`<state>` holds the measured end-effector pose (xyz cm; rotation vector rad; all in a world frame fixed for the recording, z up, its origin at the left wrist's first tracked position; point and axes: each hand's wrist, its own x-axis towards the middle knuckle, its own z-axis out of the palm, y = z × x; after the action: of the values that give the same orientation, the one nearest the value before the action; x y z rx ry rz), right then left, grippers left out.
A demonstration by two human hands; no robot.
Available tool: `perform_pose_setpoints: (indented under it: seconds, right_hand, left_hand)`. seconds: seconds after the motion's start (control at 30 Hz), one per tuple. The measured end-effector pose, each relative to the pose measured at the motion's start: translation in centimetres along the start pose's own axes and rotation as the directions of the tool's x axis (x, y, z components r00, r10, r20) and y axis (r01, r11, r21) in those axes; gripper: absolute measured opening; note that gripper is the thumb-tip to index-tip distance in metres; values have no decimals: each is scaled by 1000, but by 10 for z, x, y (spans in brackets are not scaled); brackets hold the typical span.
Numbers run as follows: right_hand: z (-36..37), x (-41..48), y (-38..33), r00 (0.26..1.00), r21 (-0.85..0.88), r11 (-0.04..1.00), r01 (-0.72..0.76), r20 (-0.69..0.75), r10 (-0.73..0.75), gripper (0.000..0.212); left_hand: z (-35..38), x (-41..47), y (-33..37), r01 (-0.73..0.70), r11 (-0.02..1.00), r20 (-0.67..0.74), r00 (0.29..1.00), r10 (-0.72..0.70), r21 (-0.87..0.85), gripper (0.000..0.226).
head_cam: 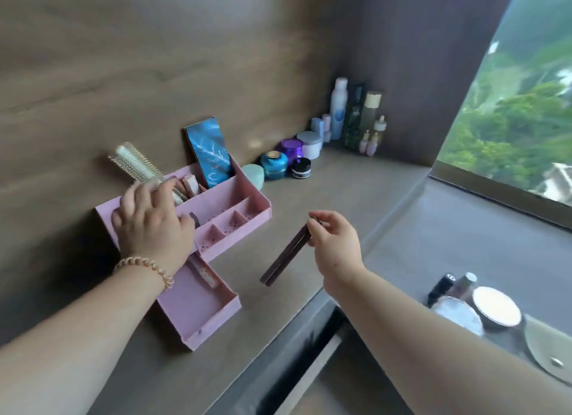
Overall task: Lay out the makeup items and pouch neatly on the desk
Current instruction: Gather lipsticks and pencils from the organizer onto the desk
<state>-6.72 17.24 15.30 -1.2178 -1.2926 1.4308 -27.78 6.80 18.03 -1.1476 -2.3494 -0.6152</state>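
A pink organiser (238,219) with several compartments stands on the grey desk (356,185) against the wall, its pink drawer (201,309) pulled out in front. My left hand (151,222) reaches into its back-left compartment, fingers curled over items there; what it holds is hidden. My right hand (334,238) pinches the top end of two dark brown pencils (284,256), held tilted above the desk to the right of the organiser. A hairbrush (136,164) and a blue patterned box (210,151) stick up from the organiser's back row.
Jars (274,165) and tall bottles (356,114) line the wall into the far corner. A round compact (495,306), a clear pouch (458,315) and small tubes (439,287) lie at the lower right. A window (520,105) closes off the right side. The desk's front edge drops off below centre.
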Motion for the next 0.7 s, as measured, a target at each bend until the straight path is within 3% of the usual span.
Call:
perform_pose_setpoints:
  seconds: [0.2, 0.37, 0.53, 0.7]
  right_hand:
    - [-112, -28, 29, 962, 9, 990, -144, -235, 142, 15]
    - [-193, -46, 37, 892, 44, 987, -155, -422, 159, 12]
    - [-264, -48, 56, 827, 24, 985, -173, -540, 158, 13]
    - [-323, -39, 97, 786, 55, 968, -246, -572, 233, 11]
  left_hand:
    - [16, -44, 138, -271, 902, 16, 956, 293, -335, 53]
    - [22, -125, 243, -398, 785, 149, 843, 517, -474, 53]
    - [33, -184, 297, -413, 751, 302, 732, 610, -515, 54]
    - [49, -227, 338, -367, 776, 438, 666, 604, -512, 52]
